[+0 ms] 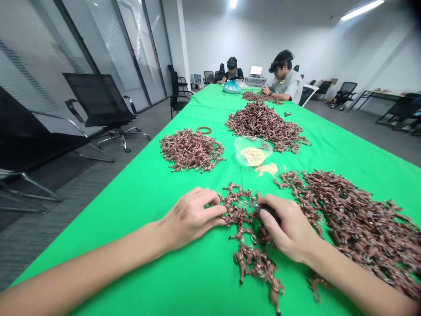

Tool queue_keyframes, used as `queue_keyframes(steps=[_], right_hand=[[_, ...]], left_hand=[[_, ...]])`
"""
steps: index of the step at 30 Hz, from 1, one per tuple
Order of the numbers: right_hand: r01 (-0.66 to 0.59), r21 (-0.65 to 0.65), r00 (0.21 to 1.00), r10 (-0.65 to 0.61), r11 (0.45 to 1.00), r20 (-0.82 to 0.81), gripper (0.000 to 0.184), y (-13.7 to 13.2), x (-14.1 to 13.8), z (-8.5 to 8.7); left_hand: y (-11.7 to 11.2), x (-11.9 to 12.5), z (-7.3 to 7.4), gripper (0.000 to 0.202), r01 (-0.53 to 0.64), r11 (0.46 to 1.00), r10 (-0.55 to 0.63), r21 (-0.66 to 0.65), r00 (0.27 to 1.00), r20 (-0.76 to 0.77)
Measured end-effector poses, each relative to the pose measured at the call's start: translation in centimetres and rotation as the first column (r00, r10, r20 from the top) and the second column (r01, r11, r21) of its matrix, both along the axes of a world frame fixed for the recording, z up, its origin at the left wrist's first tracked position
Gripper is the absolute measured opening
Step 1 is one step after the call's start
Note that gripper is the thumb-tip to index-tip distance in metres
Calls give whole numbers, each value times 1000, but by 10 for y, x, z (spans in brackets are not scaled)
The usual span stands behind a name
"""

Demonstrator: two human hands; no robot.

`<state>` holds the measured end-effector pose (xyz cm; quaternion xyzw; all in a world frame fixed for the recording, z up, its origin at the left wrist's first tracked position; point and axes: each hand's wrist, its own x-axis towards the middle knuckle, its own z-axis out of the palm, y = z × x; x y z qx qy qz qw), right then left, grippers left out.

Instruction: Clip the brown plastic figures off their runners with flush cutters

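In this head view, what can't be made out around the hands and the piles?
The dark tool in the right hand: the fingers hide most of it, so its kind is unclear.
The pale grains in the clear bowl: too small to identify.
The brown pile: cut off by the right edge.
The nearer co-worker's hands: too small to show what they hold.

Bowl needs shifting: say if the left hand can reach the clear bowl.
Probably yes: the left hand has mostly bare green tablecloth between it and the clear bowl; only the edge of the brown pile lies near that way.
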<state>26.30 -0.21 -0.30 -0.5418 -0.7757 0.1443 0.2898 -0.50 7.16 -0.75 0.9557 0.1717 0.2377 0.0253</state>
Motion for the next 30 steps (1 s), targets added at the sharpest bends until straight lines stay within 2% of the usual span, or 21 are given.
queue_keyframes(steps=[2, 5, 8, 10, 12, 13, 15, 16, 17, 18, 19, 20, 21, 22, 23, 24, 25, 26, 27, 28, 30], right_hand=[[-1, -4, 1000, 1, 1000, 4, 30, 1, 1, -1], [3, -8, 1000, -3, 1000, 7, 30, 1, 2, -3], [8, -12, 1000, -8, 1000, 9, 30, 2, 2, -4], [11, -12, 1000, -11, 1000, 6, 30, 2, 2, -4], [14, -13, 1000, -14, 1000, 6, 31, 2, 2, -4], [15, -13, 1000, -15, 1000, 8, 31, 2, 2, -4], [15, -14, 1000, -15, 1000, 14, 31, 2, 2, -4], [14, -13, 1000, -14, 1000, 15, 31, 2, 1, -4], [13, -13, 1000, -13, 1000, 14, 31, 2, 1, -3], [11, -15, 1000, -11, 1000, 12, 31, 1, 1, -3], [9, -18, 1000, -9, 1000, 8, 31, 1, 1, -3], [6, -21, 1000, -5, 1000, 1, 31, 1, 0, -2], [1, -21, 1000, -1, 1000, -10, 30, 1, 0, -2], [-6, -19, 1000, 6, 1000, -23, 30, 0, -1, -1], [-16, -14, 999, 15, 1000, -35, 29, -1, -1, 0], [-27, -3, 999, 27, 1000, -42, 28, -2, -2, 0], [-39, 10, 998, 40, 999, -41, 26, -4, -3, 1], [-54, 26, 998, 55, 998, -30, 25, -5, -4, 1], [-70, 45, 997, 71, 997, -9, 24, -7, -6, 2], [-87, 70, 996, 86, 994, 20, 24, -9, -7, 2], [-120, 131, 990, 110, 984, 84, 24, -12, -9, 1]], left_hand=[[1, -2, 2, 20, 29, 997, -24, 71, 997, -70], [1, -3, 7, 23, 28, 998, -20, 62, 990, -139], [3, -3, 10, 18, 1, 1000, 0, 14, 997, -79], [6, -5, 10, 15, -33, 998, 33, 46, 999, -7], [12, -8, 9, 14, -74, 980, 63, 187, 996, 66], [15, -10, 9, 17, -76, 952, 53, 297, 995, 85], [18, -15, 10, 23, -50, 858, 4, 512, 996, 90], [18, -16, 10, 26, -38, 820, -16, 571, 996, 90], [17, -16, 11, 28, -43, 815, -24, 578, 994, 108], [13, -15, 12, 28, -73, 853, -10, 517, 988, 157], [9, -13, 13, 25, -119, 920, 31, 374, 972, 231], [3, -9, 15, 19, -157, 976, 103, 153, 945, 309], [-4, -5, 16, 14, -164, 977, 203, -137, 911, 358], [-10, 0, 17, 11, -132, 890, 309, -435, 878, 365], [-16, 5, 18, 15, -70, 734, 394, -675, 853, 341], [-21, 9, 19, 21, 0, 558, 450, -830, 840, 303], [-26, 12, 19, 27, 67, 402, 484, -913, 831, 274], [-29, 15, 20, 30, 125, 287, 503, -950, 824, 260], [-31, 17, 20, 32, 174, 212, 515, -962, 816, 261], [-33, 18, 20, 32, 215, 164, 524, -963, 808, 270], [-35, 19, 20, 30, 288, 96, 528, -953, 797, 294]])
